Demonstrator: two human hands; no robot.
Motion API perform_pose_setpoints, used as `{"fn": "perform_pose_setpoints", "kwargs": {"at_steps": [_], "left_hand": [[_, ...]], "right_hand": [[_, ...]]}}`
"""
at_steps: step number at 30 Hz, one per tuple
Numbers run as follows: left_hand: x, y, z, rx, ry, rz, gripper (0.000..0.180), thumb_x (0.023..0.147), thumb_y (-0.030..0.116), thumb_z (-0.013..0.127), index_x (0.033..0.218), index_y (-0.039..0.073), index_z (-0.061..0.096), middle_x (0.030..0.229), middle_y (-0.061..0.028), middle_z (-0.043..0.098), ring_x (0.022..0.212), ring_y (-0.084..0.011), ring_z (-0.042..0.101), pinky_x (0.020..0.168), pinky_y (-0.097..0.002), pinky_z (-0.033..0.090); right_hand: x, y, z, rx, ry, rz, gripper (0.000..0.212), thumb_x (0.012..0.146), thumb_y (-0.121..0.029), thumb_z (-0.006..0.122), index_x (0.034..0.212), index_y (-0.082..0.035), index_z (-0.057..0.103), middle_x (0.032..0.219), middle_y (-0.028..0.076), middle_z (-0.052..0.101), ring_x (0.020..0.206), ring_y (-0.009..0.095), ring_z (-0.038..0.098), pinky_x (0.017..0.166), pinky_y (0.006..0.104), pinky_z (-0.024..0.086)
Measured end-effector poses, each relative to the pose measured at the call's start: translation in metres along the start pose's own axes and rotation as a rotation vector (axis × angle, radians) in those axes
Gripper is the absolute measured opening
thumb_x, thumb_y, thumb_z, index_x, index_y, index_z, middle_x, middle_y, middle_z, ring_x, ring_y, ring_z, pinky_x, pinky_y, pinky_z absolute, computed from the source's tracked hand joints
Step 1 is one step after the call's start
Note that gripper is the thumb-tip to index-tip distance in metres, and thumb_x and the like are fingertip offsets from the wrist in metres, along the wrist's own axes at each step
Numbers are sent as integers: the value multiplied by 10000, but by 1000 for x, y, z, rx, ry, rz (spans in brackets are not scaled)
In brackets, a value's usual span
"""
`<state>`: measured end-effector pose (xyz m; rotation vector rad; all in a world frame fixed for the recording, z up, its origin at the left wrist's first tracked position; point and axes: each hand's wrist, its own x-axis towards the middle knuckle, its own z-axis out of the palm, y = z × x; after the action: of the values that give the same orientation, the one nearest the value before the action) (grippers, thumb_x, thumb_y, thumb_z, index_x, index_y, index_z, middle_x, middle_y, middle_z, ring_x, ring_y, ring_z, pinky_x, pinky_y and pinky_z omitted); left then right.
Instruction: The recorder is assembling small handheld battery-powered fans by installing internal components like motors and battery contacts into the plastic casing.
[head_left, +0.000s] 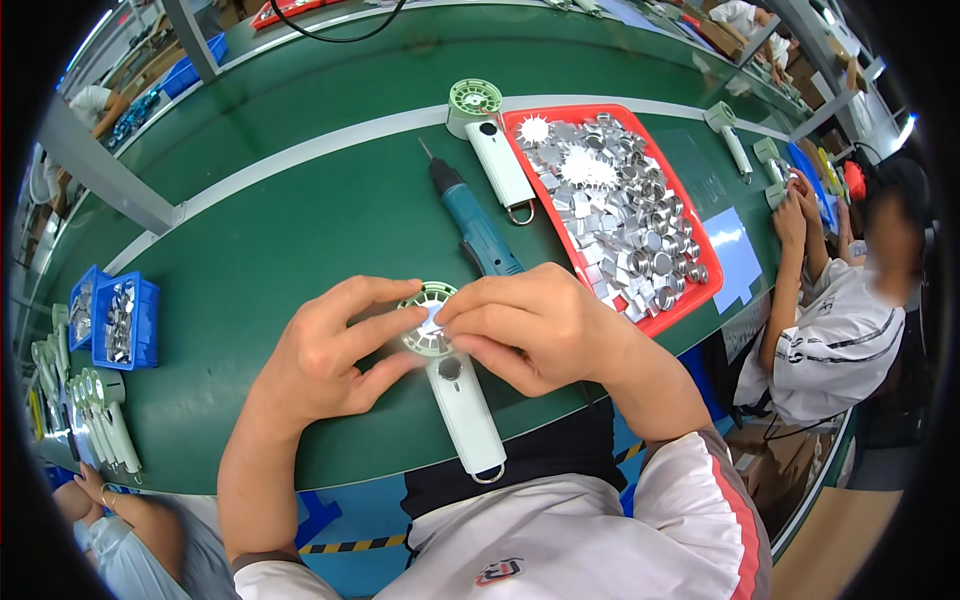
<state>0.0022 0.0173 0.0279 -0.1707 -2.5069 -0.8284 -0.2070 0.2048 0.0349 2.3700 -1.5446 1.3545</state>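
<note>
A white hand-held fan (462, 405) with a round pale-green grille head lies on the green bench in front of me, handle toward me. My left hand (325, 350) grips the left rim of the fan head with thumb and fingers. My right hand (530, 325) pinches over the centre of the head, fingertips pressed on a small shiny metal piece (432, 322). Both hands meet over the head and hide part of it.
A teal electric screwdriver (475, 225) lies just beyond my hands. Behind it sit a second white fan (490, 140) and a red tray (690, 305) of several shiny metal parts. Blue bins (140, 320) and a row of fans (105, 430) stand left. A seated person (830, 330) works at right.
</note>
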Motion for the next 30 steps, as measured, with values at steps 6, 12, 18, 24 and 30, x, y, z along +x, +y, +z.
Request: {"fn": "perform_pose_setpoints", "kwargs": {"at_steps": [6, 12, 18, 24, 30], "left_hand": [[2, 0, 2, -11, 38, 29, 475, 758, 42, 948, 1211, 26, 805, 1251, -188, 770, 1014, -340, 793, 830, -410, 675], [0, -1, 1, -19, -5, -22, 445, 830, 146, 966, 1231, 19, 822, 1311, -199, 769, 1067, -347, 794, 921, -431, 680], [0, 0, 1, 0, -2, -19, 436, 830, 153, 964, 1222, 19, 829, 1316, -197, 766, 1063, -335, 792, 916, -420, 676], [2, 1, 1, 14, -7, -14, 437, 831, 162, 964, 1218, 10, 831, 1316, -201, 767, 1048, -327, 790, 909, -413, 673], [2, -1, -1, 42, -16, 9, 439, 835, 166, 959, 1228, 12, 840, 1323, -214, 769, 1050, -332, 793, 907, -411, 670]], "right_hand": [[-2, 5, 3, 142, 25, 99, 170, 927, 58, 793, 1094, 23, 790, 1029, 160, 821, 805, 298, 808, 638, 341, 636], [3, 0, 1, 98, 89, 138, 186, 918, 72, 803, 1098, 27, 804, 978, 150, 796, 758, 247, 769, 605, 318, 581], [-2, 5, 5, -5, 131, 195, 213, 894, 58, 846, 1094, -12, 822, 930, 84, 722, 623, 136, 632, 526, 286, 474], [-5, 5, 7, -4, 104, 230, 206, 893, -16, 890, 1089, -28, 825, 902, 48, 668, 565, 101, 548, 504, 281, 439], [-5, 5, 13, 3, 110, 250, 233, 887, -82, 920, 1094, -27, 827, 868, 47, 649, 569, 128, 560, 506, 294, 448]]}}
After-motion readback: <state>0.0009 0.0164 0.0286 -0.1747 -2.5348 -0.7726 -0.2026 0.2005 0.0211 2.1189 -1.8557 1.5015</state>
